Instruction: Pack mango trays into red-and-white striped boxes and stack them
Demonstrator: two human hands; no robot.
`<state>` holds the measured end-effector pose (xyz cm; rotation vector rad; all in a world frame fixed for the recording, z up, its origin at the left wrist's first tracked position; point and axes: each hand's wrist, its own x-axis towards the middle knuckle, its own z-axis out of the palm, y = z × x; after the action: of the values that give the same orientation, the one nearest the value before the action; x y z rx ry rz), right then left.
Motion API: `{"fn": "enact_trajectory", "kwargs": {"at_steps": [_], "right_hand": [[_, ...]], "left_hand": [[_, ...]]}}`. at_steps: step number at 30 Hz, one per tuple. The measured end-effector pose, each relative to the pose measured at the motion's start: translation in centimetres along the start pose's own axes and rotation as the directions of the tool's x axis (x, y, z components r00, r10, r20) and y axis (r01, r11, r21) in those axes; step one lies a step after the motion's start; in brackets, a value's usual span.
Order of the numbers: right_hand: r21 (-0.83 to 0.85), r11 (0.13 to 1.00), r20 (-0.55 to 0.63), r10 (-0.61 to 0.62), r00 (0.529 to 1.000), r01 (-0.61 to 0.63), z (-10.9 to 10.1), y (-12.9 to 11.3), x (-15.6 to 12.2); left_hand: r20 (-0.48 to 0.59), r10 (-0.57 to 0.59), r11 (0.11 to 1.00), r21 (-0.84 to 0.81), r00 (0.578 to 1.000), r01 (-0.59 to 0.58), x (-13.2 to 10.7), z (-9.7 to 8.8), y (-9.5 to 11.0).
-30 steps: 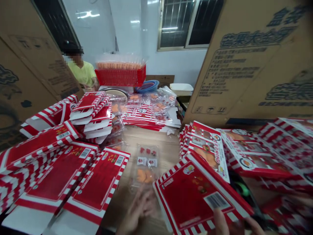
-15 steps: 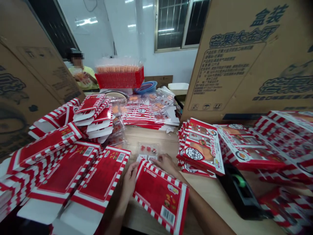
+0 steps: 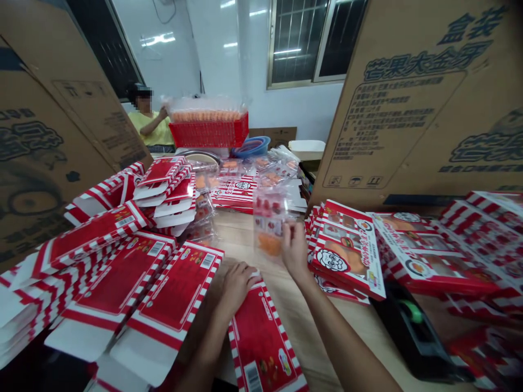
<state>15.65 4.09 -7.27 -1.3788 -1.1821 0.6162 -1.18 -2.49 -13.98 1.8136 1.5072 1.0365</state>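
Note:
My left hand (image 3: 237, 284) grips the far end of a red carton (image 3: 263, 332) with striped red-and-white edges, a barcode and a white flap beneath my fingers. The carton lies slanted toward me near the table's front edge. In my right hand (image 3: 295, 247), a clear plastic pack (image 3: 269, 226) is held upright above the table, a little beyond the carton. Red pieces show in its upper part and an orange piece at its bottom; motion blurs it somewhat. To the left lie stacked red cartons (image 3: 174, 296) with open white flaps.
Filled window boxes (image 3: 343, 245) are stacked on the right, beside a black tape dispenser (image 3: 412, 326). Large brown cardboard boxes (image 3: 408, 120) flank the table. Clear packs (image 3: 204, 209) lie farther back, before a red basket (image 3: 208, 133). A person (image 3: 153, 125) in yellow is behind.
My right hand has lifted the clear pack off the table and tipped it upright. The carton in my left hand has turned and narrowed in view. The person behind has shifted an arm toward the basket.

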Motion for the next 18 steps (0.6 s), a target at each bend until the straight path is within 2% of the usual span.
{"fn": "enact_trajectory", "kwargs": {"at_steps": [3, 5, 7, 9, 10, 11, 12, 13, 15, 16, 18], "right_hand": [[0.111, 0.991, -0.186, -0.052, 0.981, 0.074, -2.2, -2.2, -0.7], [0.171, 0.981, -0.253, -0.04, 0.967, 0.086, -3.4, -3.0, -1.4], [0.222, 0.972, -0.281, -0.01, 0.96, 0.075, -4.1, -3.5, -2.2], [0.266, 0.963, -0.283, 0.024, 0.959, 0.054, -4.5, -3.7, -3.2], [0.294, 0.955, -0.254, 0.044, 0.966, 0.033, -4.6, -3.8, -3.7], [0.322, 0.947, -0.194, 0.065, 0.979, 0.001, -4.7, -3.8, -4.1], [0.345, 0.938, -0.095, 0.081, 0.992, -0.043, -4.9, -3.9, -4.5], [0.356, 0.93, 0.025, 0.091, 0.996, -0.094, -5.1, -4.0, -4.7], [0.346, 0.923, 0.232, 0.091, 0.968, -0.17, -5.4, -4.0, -5.0], [0.335, 0.925, 0.276, 0.087, 0.957, -0.181, -5.6, -4.0, -5.1], [0.336, 0.927, 0.254, 0.08, 0.964, -0.165, -5.8, -3.8, -5.0]], "left_hand": [[-0.104, -0.01, 0.997, -0.075, 0.995, 0.002, -0.7, 1.4, 2.0], [-0.141, -0.063, 0.948, -0.317, 0.988, 0.016, -1.1, 1.8, 3.7], [-0.097, -0.157, 0.771, -0.634, 0.983, 0.06, -1.2, 2.0, 5.6], [-0.043, -0.259, 0.574, -0.81, 0.965, 0.118, -1.0, 1.8, 7.2], [-0.039, -0.303, 0.53, -0.837, 0.952, 0.134, -0.8, 1.5, 7.7], [-0.048, -0.327, 0.528, -0.838, 0.944, 0.14, -0.7, 1.3, 7.8], [-0.057, -0.32, 0.567, -0.811, 0.946, 0.143, -0.6, 0.9, 7.7], [-0.066, -0.292, 0.654, -0.741, 0.954, 0.149, -0.7, 0.6, 7.2], [-0.075, -0.235, 0.856, -0.488, 0.969, 0.17, -1.2, -0.1, 5.3], [-0.087, -0.226, 0.921, -0.342, 0.97, 0.184, -1.6, -0.4, 4.1], [-0.123, -0.237, 0.966, -0.131, 0.964, 0.221, -2.7, -0.8, 1.7]]}}
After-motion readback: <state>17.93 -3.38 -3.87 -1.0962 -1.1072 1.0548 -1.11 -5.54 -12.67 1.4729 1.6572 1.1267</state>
